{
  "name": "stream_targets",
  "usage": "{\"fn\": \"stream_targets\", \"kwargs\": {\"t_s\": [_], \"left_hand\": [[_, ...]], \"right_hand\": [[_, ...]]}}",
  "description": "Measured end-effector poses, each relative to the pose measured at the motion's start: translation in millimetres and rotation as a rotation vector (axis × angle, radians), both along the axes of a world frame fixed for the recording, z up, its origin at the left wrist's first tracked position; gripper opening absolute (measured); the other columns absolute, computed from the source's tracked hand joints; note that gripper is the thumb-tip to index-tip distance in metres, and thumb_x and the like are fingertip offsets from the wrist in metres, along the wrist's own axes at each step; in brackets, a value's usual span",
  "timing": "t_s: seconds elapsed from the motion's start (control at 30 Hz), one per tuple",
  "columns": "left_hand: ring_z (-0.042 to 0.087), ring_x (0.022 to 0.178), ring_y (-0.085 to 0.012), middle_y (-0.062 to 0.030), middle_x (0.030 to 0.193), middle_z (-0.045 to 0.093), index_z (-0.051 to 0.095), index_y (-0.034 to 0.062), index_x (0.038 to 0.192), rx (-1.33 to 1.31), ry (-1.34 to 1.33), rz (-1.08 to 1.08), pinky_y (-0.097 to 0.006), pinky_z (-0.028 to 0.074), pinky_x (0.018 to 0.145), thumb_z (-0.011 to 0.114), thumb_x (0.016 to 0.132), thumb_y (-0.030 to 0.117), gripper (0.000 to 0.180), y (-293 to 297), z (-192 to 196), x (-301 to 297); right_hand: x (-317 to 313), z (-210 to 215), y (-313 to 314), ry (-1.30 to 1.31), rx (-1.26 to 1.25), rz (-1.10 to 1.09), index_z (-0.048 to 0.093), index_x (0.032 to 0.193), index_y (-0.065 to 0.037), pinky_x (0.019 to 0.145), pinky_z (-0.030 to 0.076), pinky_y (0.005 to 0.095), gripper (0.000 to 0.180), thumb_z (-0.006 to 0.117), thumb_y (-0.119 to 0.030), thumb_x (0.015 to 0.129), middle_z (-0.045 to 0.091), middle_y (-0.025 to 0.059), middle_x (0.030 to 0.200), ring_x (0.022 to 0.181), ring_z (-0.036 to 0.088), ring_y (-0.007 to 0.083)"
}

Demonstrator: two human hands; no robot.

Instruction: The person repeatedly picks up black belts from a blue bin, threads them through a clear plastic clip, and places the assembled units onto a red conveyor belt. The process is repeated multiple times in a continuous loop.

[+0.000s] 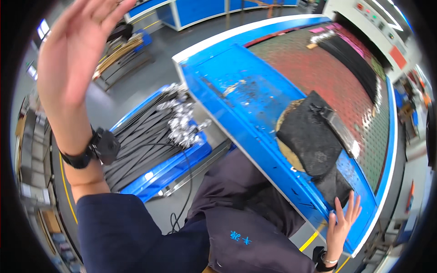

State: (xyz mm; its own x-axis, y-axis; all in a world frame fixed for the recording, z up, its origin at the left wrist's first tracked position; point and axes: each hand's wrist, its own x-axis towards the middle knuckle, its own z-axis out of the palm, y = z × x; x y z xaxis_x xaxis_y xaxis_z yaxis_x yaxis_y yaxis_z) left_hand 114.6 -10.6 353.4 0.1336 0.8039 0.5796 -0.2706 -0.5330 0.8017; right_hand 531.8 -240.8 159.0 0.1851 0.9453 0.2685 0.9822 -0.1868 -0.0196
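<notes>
My left hand is raised high at the upper left, fingers spread, palm open, holding nothing; a black wrist device sits on that forearm. My right hand rests flat, fingers apart, on the near edge of the blue workbench, touching the lower end of a black fabric piece. The fabric lies over a round tan pad. A flat grey metal bar lies on the fabric's far side.
A blue cart left of the bench carries several long black strips with silver ends. More black strips lie on the red-green perforated bench top. A control panel with buttons stands at the upper right. Grey floor with yellow lines surrounds the bench.
</notes>
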Motion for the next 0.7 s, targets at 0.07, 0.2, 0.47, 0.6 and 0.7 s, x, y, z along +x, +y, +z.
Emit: {"fn": "stream_targets", "kwargs": {"t_s": [0.07, 0.2, 0.47, 0.6, 0.7], "left_hand": [[0.046, 0.114, -0.0271, -0.0215, 0.124, 0.045, 0.036, -0.009, 0.124, -0.027, 0.041, 0.13, -0.038, 0.037, 0.097, 0.04, 0.088, 0.015, 0.043, -13.3, -40.3, -29.4], [0.052, 0.083, -0.012, -0.0023, 0.087, 0.057, 0.059, 0.0054, 0.093, -0.295, 0.545, 0.473, -0.026, 0.042, 0.076, 0.055, 0.082, 0.018, 0.017, -42.3, -161.4, -65.0], [0.054, 0.084, -0.0363, -0.0185, 0.086, 0.056, 0.052, 0.0018, 0.088, -0.214, 1.306, 0.876, -0.044, 0.044, 0.073, 0.058, 0.071, 0.008, 0.019, -4.9, -379.3, -95.9], [0.052, 0.08, -0.0359, -0.017, 0.08, 0.053, 0.051, 0.0022, 0.086, -0.154, 1.321, 0.936, -0.045, 0.042, 0.072, 0.058, 0.069, 0.006, 0.019, 5.6, -399.3, -111.9], [0.051, 0.077, -0.0362, -0.0172, 0.078, 0.051, 0.053, 0.0, 0.078, -0.118, 1.211, 0.899, -0.042, 0.042, 0.069, 0.059, 0.069, 0.002, 0.011, 5.1, -375.2, -107.1]], "right_hand": [[3.3, 5.3, -15.4, -0.092, -0.009, -0.012, 0.062, 0.104, -0.005, 0.105, 0.011, 0.0499, 0.028, 0.047, -0.02, 0.085, 0.033, 0.0143, 0.138, 0.131, 0.022, 0.0348], [27.5, 2.7, -31.6, -0.01, 0.234, 0.007, 0.061, 0.085, -0.002, 0.104, 0.017, 0.0483, 0.019, 0.049, -0.017, 0.086, 0.037, 0.0138, 0.135, 0.129, 0.026, 0.0341], [-9.4, 7.1, -8.4, 0.303, 0.444, 0.018, 0.046, 0.061, -0.002, 0.101, 0.023, 0.0467, 0.02, 0.059, -0.01, 0.074, 0.05, 0.016, 0.12, 0.123, 0.034, 0.036], [-15.8, 11.1, 6.9, 0.43, 0.468, 0.116, 0.046, 0.057, -0.003, 0.099, 0.027, 0.047, 0.022, 0.06, -0.01, 0.072, 0.056, 0.0143, 0.109, 0.118, 0.04, 0.0354], [-22.2, 12.5, 17.8, 0.485, 0.5, 0.063, 0.052, 0.061, -0.002, 0.097, 0.031, 0.0462, 0.018, 0.061, -0.012, 0.073, 0.058, 0.0135, 0.104, 0.112, 0.046, 0.0331]]}}
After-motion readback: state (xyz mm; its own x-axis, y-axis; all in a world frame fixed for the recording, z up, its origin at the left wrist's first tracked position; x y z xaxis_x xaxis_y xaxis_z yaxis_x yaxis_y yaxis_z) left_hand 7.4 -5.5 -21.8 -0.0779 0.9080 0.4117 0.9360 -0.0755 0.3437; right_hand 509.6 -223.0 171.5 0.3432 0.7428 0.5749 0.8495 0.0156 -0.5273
